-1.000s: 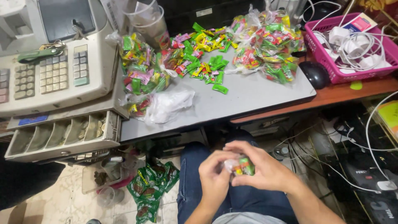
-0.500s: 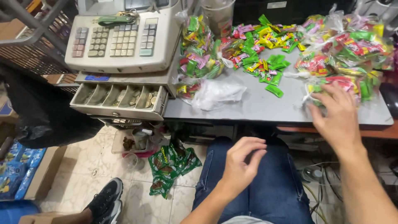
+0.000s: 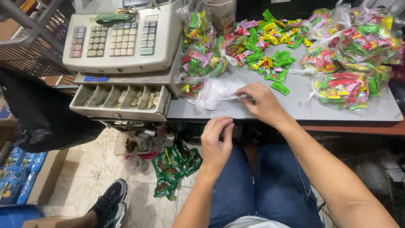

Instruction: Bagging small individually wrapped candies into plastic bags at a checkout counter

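My right hand [image 3: 262, 102] reaches over the grey tabletop [image 3: 295, 105] and its fingertips pinch the edge of a clear empty plastic bag [image 3: 215, 93]. My left hand [image 3: 216, 143] hovers over my lap in front of the table edge, fingers loosely curled, with nothing visible in it. Loose green, yellow and pink wrapped candies [image 3: 270, 46] lie scattered behind the right hand. A clear bag filled with candies [image 3: 198, 46] stands just behind the empty bag.
A cash register [image 3: 122, 38] with its coin drawer [image 3: 120, 99] open sits at left. Several tied bags of candies [image 3: 354, 63] lie at right. Green snack packets [image 3: 173, 166] and small cups lie on the tiled floor, beside someone's black shoe [image 3: 110, 202].
My right hand has moved left from the tied bags at right to the empty plastic bag. My left hand has stayed over my lap. The camera has turned slightly.
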